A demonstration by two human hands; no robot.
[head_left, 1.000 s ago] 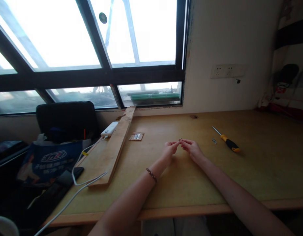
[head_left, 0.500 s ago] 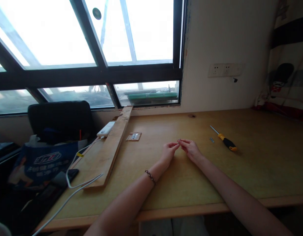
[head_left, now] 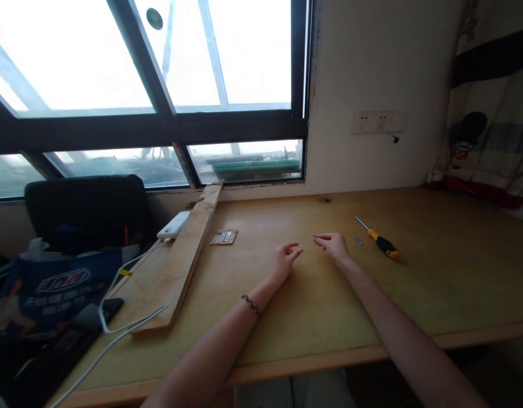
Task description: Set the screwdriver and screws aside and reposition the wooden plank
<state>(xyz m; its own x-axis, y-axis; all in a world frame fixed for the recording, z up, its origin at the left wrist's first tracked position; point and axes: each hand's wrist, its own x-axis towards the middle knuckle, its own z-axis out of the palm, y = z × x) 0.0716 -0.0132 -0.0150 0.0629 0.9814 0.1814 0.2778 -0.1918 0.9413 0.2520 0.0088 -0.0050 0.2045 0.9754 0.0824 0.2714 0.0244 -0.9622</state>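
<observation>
The two hands have moved apart since half a second ago, when their fingertips met; the left hand [head_left: 283,259] now rests on the tabletop [head_left: 329,300] with fingers loosely curled, holding nothing; the right hand [head_left: 334,245] pinches a tiny screw [head_left: 314,236]; loose screws [head_left: 357,240] and a yellow-handled screwdriver [head_left: 379,240] lie just right; a hinge [head_left: 224,237] lies left beside a wooden plank [head_left: 176,266]; bare tabotop surrounds both hands.
</observation>
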